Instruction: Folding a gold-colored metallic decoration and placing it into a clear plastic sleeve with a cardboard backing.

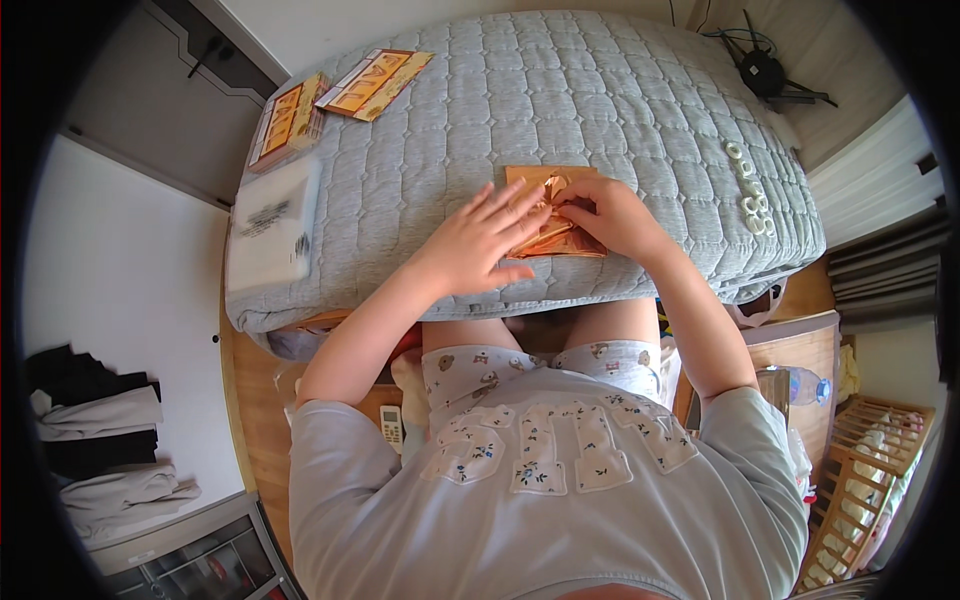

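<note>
A shiny copper-orange foil piece (570,240), flat and creased, lies near the front edge of a grey quilted mattress (440,180). Whether it is a folded foil balloon or a wrapper, I cannot tell. My left hand (482,235) is open over its left side, fingers spread and fingertips at the foil. From the right, my right hand (615,215) pinches the foil near its middle with curled fingers. Part of the foil is hidden beneath both hands.
At the far left are a stack of orange-and-yellow printed cards (287,122), another such card (375,84) and a clear plastic packet (275,228). Several small white rings (752,205) lie on the right. A black stand (765,75) stands beyond the far right corner.
</note>
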The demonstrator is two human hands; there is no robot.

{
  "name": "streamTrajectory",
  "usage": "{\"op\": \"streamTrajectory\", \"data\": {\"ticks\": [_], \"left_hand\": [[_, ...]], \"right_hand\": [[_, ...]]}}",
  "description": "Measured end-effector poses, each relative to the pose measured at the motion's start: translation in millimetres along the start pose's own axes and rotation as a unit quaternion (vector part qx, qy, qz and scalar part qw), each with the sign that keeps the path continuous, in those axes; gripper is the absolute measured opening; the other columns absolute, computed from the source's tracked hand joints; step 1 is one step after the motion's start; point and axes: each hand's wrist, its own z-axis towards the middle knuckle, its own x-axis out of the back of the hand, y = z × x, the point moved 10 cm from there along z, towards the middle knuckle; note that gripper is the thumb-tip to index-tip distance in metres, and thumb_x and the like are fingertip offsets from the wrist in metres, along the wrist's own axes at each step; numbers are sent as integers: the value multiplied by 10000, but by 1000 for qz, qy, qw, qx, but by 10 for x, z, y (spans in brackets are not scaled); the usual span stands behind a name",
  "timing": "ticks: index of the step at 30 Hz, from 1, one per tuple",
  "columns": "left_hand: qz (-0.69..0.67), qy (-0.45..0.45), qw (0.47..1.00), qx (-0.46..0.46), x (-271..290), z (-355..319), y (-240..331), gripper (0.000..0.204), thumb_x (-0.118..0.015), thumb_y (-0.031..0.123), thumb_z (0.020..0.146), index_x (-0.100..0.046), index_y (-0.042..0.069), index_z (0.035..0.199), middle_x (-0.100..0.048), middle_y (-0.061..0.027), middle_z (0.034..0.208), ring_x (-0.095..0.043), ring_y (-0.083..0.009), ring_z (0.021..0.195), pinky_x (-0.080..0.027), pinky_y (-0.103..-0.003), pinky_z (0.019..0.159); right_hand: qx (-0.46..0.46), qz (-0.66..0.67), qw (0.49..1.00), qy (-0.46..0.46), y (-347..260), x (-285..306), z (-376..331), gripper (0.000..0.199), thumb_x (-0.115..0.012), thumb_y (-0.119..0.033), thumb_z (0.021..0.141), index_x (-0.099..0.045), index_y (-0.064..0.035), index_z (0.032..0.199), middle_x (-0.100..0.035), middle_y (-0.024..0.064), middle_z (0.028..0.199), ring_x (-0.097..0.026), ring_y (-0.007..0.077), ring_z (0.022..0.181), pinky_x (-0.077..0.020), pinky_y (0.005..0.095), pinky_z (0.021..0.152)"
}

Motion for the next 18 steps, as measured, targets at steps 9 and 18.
{"op": "streamTrajectory", "data": {"ticks": [9,18], "left_hand": [[22,-11,999,-23,-99,-11,129,769,-650,472,944,-416,19,1520,-443,-170,1562,-395,-331,1473,-338,-481,1207],[-11,-5,999,-37,-76,-10,150,771,-672,466,926,-440,4,1499,-465,-175,1544,-413,-331,1460,-354,-470,1201]], "right_hand": [[-44,30,999,5,12,49,14,271,-728,-88,902,-701,-23,1163,-725,113,1012,-700,204,874,-554,329,787],[254,-188,949,-12,-395,109,-417,531,-798,-338,833,-669,-79,1278,-628,109,1355,-615,323,1207,-466,466,1054]]}}
